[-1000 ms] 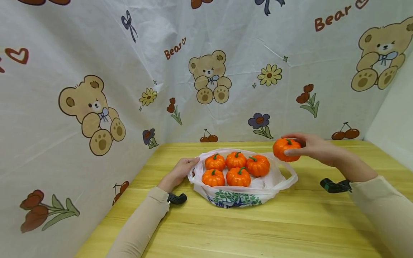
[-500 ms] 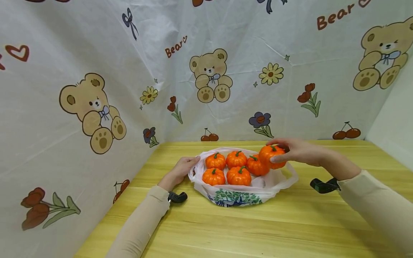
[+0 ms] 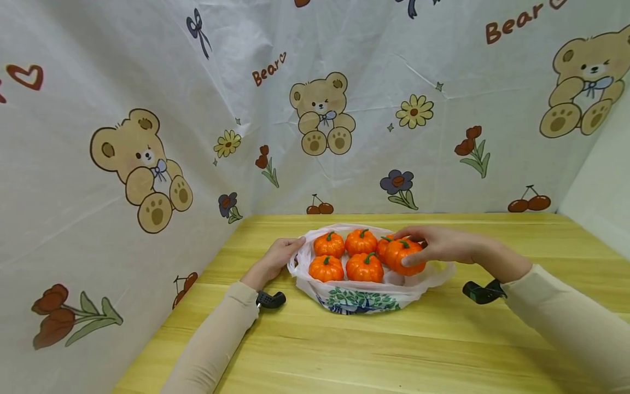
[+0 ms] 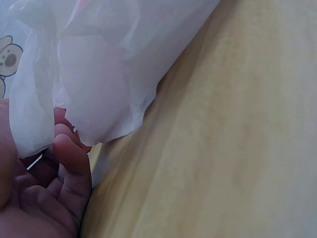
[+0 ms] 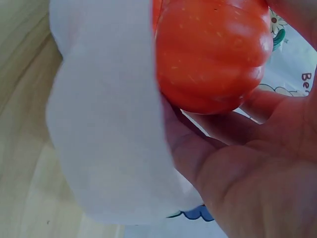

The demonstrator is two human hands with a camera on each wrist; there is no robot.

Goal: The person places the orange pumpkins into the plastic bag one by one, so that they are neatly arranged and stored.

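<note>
My right hand (image 3: pixel 448 244) grips a small orange pumpkin (image 3: pixel 402 256) with a green stem, thumb on the near side and fingers behind. It is held low inside the right part of a white plastic bag (image 3: pixel 315 294), in front of another pumpkin (image 3: pixel 384 247) that it partly covers. Several more pumpkins (image 3: pixel 364 268) sit in the bag's left and middle. At the bag's left end, my left hand (image 3: pixel 277 257) holds the rim by the handle loop. The left wrist view shows its curled fingers (image 4: pixel 72 153) at the white plastic. In the right wrist view, the bag's side (image 5: pixel 114 124) hides part of the right hand.
The bag, printed with a green tree (image 3: pixel 361 301), lies on a wooden table (image 3: pixel 344 350). Behind and to the left hangs a white sheet (image 3: pixel 236 98) with bears and flowers. A plain white wall (image 3: pixel 602 169) stands at the right.
My right hand has carried the pumpkin left and down, from above the bag's right handle into the bag. My left hand stays at the bag's left end.
</note>
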